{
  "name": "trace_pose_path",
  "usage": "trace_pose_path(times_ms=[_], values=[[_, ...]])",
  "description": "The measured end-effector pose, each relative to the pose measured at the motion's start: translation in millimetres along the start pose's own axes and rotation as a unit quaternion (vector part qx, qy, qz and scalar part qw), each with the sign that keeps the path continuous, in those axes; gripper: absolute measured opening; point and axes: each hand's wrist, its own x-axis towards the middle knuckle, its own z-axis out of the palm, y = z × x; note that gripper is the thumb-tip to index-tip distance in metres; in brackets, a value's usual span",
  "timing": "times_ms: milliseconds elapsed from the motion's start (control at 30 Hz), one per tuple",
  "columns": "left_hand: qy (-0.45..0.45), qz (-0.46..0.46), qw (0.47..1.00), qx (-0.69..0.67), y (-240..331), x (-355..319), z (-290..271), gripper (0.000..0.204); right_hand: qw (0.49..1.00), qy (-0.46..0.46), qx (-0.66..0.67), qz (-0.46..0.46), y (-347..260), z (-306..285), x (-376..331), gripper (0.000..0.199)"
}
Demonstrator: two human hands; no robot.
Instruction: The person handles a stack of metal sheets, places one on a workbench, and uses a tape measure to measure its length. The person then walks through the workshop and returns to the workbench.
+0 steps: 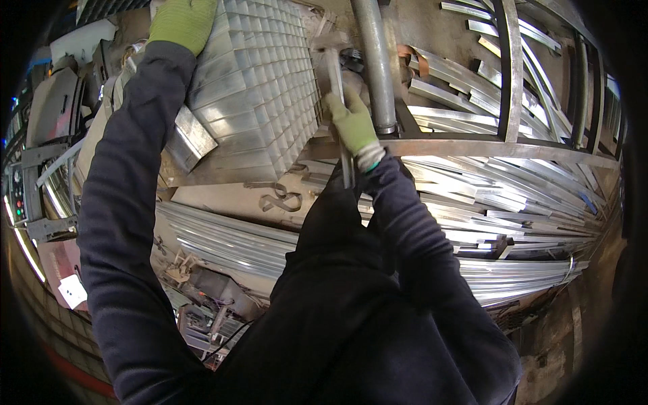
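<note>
beside the tube stack (260,81) edge (tight room), right hand (352,123) grip clamps a hammer (335,74).

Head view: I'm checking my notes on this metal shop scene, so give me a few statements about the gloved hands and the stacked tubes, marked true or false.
1. Both hands wear green gloves. True: left hand, right hand.
2. The right hand grips a long grey metal hammer-like tool. True.
3. The left hand holds the round grey steel pipe. False: it rests on top of the stack of square silver metal tubes.
4. The sleeves are white. False: they are dark navy.
</note>
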Motion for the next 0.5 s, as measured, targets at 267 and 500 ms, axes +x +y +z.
trace_pose_path(times_ms=[267, 500], values=[[-0.015, -0.013, 1.000, 0.018, 7, 2, -4, 0.049, 0.995, 0.016, 0.053, 0.087, 23, -4, -75, 0.043], [-0.010, 0.013, 1.000, -0.003, -4, 3, 4, 0.050, 0.989, 0.013, 0.114, 0.090, 27, 3, -87, 0.040]])
